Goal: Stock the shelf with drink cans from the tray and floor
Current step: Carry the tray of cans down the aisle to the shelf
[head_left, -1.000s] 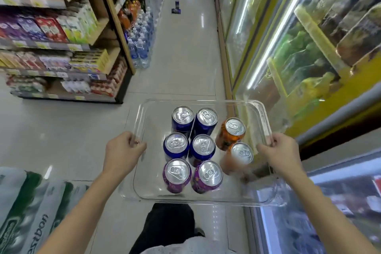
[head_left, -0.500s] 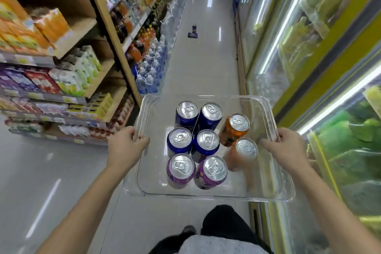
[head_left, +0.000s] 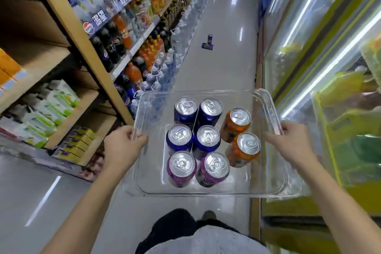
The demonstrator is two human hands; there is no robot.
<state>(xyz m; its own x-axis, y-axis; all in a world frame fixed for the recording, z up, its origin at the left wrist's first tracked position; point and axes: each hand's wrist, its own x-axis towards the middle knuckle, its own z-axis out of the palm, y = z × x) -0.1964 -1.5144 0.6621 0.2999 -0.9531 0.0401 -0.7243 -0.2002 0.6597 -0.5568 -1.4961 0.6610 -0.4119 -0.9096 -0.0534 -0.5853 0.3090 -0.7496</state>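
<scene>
8 cans stand upright in a clear tray (head_left: pixel 266 171) carried level in an aisle: 4 blue cans (head_left: pixel 207 136) at the far left, 2 purple cans (head_left: pixel 181 164) nearest the person, 2 orange cans (head_left: pixel 248 144) on the right. The left hand (head_left: pixel 123 144) has its fingers clamped on the tray's left rim; the right hand (head_left: pixel 292 142) has its fingers clamped on the right rim. Far ahead, more cans (head_left: pixel 208 43) stand on the floor (head_left: pixel 216 72). A shelf (head_left: pixel 127 47) of bottles runs along the left.
</scene>
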